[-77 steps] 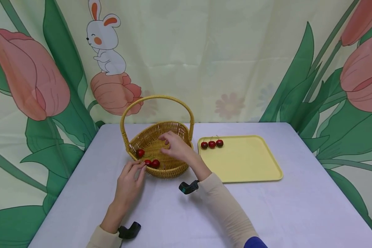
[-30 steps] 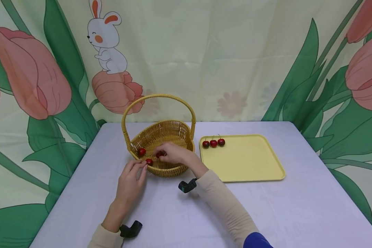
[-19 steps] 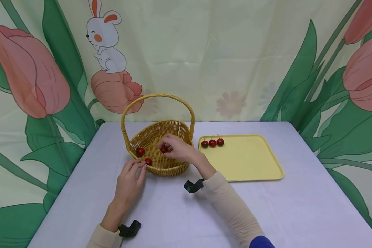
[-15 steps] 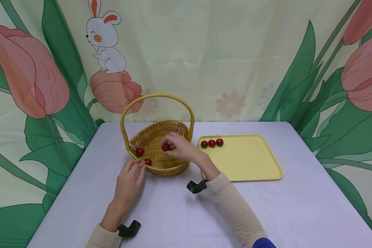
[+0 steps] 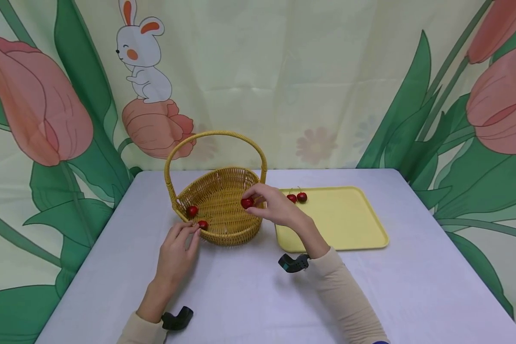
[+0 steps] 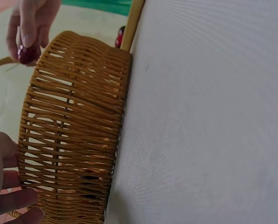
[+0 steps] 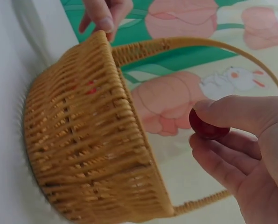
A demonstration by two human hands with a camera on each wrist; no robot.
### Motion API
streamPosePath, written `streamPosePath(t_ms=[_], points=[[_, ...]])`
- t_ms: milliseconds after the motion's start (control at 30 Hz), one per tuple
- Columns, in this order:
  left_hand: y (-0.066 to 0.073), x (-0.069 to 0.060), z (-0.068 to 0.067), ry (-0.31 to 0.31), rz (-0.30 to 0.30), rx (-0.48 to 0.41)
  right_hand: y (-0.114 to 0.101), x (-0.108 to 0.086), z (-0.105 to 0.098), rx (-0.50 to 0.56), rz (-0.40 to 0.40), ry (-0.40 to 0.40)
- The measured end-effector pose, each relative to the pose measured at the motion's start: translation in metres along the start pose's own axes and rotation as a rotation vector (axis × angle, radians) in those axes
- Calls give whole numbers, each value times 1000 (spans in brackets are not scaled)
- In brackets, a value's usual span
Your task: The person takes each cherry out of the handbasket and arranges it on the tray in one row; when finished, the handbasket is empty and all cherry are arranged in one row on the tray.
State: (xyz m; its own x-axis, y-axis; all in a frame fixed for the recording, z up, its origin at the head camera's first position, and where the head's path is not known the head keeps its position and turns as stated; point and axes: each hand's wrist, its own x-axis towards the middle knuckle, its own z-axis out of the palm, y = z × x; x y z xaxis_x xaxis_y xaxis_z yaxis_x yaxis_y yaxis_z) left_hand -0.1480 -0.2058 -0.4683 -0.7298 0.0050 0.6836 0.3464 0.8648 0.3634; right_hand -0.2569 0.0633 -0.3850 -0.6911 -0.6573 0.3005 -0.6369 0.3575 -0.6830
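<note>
My right hand [image 5: 277, 205] pinches a dark red cherry [image 5: 247, 203] between thumb and fingers, above the right rim of a wicker basket [image 5: 228, 236] with a tall handle. The same cherry [image 7: 209, 125] shows close up in the right wrist view. At the basket's front left rim, my left hand [image 5: 176, 255] grips the edge; in the left wrist view its fingers [image 6: 17, 200] lie against the woven wall. Inside the basket are a cherry [image 5: 192, 211] at the left and another cherry [image 5: 203, 224] close to the left fingertips.
A yellow tray [image 5: 339, 224] lies right of the basket. Cherries [image 5: 302, 197] with stems sit at its back left corner, partly hidden by my right hand. A printed curtain [image 5: 318, 95] hangs behind the white table [image 5: 241, 296].
My right hand has picked up a cherry from inside the basket and carried it up and right to the rim. My left hand has stayed at the front left edge.
</note>
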Motion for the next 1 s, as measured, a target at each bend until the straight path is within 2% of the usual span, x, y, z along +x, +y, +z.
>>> streamPosePath(t_ms=[133, 367, 500, 600, 700, 800, 1000], points=[[-1, 0, -1, -1, -12, -4, 2, -7, -6, 30, -28, 29], [-2, -1, 2, 2, -4, -2, 5, -22, -18, 76, 22, 89], [-2, -1, 1, -3, -5, -5, 11, -31, -31, 44, -5, 161], [-2, -1, 0, -18, -14, -8, 19, -37, -42, -28, 2, 226], [-2, -1, 0, -22, -14, -9, 28, -42, -52, -100, 48, 283], [-2, -1, 0, -16, -9, -8, 40, -45, -59, -123, 135, 319], [-1, -1, 1, -3, 0, -6, 67, -51, -65, -149, 285, 338]])
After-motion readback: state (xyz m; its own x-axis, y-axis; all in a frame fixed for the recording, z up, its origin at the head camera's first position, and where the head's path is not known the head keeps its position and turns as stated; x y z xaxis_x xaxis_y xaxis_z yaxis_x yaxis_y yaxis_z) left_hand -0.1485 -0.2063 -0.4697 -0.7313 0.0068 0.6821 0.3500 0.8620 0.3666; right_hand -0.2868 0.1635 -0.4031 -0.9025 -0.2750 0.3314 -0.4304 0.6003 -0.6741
